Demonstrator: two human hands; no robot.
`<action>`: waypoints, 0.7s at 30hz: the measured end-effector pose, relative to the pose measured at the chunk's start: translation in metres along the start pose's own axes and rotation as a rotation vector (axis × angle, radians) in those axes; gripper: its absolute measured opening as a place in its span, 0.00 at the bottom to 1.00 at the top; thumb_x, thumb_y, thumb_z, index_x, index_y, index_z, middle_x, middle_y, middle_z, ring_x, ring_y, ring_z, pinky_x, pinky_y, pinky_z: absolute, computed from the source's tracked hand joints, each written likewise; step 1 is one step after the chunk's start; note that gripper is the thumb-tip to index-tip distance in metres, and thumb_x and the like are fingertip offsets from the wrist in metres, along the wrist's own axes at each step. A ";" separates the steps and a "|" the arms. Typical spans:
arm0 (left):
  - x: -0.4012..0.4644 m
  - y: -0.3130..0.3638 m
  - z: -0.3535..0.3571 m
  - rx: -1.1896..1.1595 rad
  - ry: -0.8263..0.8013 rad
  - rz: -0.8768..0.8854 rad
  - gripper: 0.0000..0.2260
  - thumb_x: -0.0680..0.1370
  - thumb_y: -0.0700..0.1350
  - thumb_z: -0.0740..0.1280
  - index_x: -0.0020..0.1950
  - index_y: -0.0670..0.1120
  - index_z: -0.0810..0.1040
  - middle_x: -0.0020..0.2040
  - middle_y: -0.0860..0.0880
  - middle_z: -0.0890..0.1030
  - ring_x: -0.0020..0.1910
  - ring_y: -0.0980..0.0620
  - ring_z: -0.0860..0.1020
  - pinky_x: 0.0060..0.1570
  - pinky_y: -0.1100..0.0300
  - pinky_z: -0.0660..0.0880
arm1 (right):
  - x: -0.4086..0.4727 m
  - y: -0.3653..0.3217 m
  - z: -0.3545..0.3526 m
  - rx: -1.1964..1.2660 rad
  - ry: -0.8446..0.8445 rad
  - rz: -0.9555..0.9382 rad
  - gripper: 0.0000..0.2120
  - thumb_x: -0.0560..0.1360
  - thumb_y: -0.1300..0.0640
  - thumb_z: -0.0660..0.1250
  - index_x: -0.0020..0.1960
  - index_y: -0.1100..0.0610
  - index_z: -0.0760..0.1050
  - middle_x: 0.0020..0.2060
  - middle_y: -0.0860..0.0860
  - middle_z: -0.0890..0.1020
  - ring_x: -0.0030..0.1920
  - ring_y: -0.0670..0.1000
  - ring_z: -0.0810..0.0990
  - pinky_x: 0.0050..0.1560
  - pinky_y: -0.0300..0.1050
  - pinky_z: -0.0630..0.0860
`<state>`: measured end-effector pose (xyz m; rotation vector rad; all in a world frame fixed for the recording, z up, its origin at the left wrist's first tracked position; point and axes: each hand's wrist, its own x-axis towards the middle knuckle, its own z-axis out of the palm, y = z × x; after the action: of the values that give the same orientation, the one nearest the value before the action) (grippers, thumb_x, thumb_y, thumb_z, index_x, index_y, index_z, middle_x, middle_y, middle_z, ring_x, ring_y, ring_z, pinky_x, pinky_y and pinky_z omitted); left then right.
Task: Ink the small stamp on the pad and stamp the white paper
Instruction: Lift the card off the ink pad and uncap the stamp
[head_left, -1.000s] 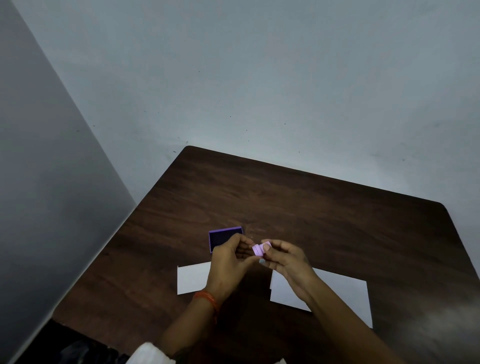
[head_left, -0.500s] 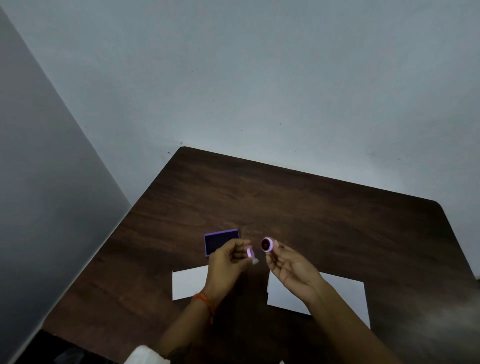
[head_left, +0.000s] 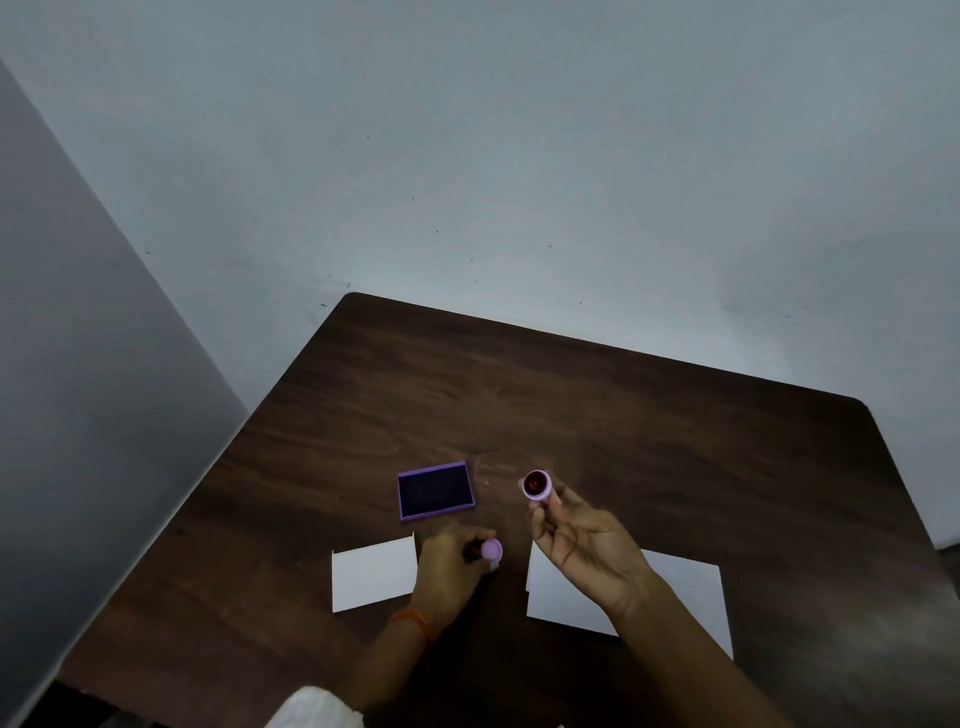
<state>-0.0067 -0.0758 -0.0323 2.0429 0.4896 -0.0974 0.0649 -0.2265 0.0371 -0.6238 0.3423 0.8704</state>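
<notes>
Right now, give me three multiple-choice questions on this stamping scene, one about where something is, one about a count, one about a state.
1. Where does the ink pad lie?
A. on the larger white sheet
B. on the bare table, beyond the left hand
C. in the right hand

2. How many white sheets lie on the table?
A. one
B. two
C. four

3. What state is the small stamp in?
A. uncapped, dark face showing
C. pressed onto paper
B. lying capped on the table

Answers:
1 B: the purple pad sits on dark wood past the left hand.
2 B: a smaller white sheet lies at left and a larger white sheet under the right hand.
3 A: the right hand holds it up with its round dark face in view, while the left hand holds a pink cap.
</notes>
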 end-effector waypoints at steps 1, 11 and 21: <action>0.000 -0.001 0.000 0.025 0.003 0.014 0.13 0.72 0.41 0.71 0.56 0.45 0.80 0.58 0.47 0.82 0.54 0.57 0.76 0.56 0.69 0.68 | 0.000 0.000 0.001 0.000 -0.010 -0.006 0.13 0.67 0.70 0.62 0.44 0.63 0.84 0.43 0.60 0.86 0.39 0.53 0.86 0.36 0.42 0.84; 0.004 -0.005 -0.012 0.112 0.083 0.094 0.16 0.71 0.43 0.72 0.58 0.48 0.78 0.60 0.49 0.78 0.51 0.58 0.75 0.49 0.72 0.70 | -0.004 0.001 0.011 -0.017 -0.044 -0.047 0.11 0.67 0.69 0.63 0.39 0.61 0.84 0.41 0.58 0.87 0.42 0.53 0.86 0.37 0.43 0.84; 0.023 -0.030 -0.070 0.210 0.343 0.037 0.27 0.69 0.43 0.74 0.66 0.49 0.71 0.65 0.46 0.73 0.64 0.44 0.68 0.61 0.55 0.67 | 0.007 0.007 0.015 -0.016 -0.062 -0.008 0.17 0.55 0.71 0.78 0.43 0.62 0.84 0.42 0.58 0.86 0.35 0.50 0.85 0.33 0.40 0.82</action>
<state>-0.0069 0.0036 -0.0281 2.2857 0.6759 0.2381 0.0641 -0.2100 0.0427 -0.6114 0.2766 0.8839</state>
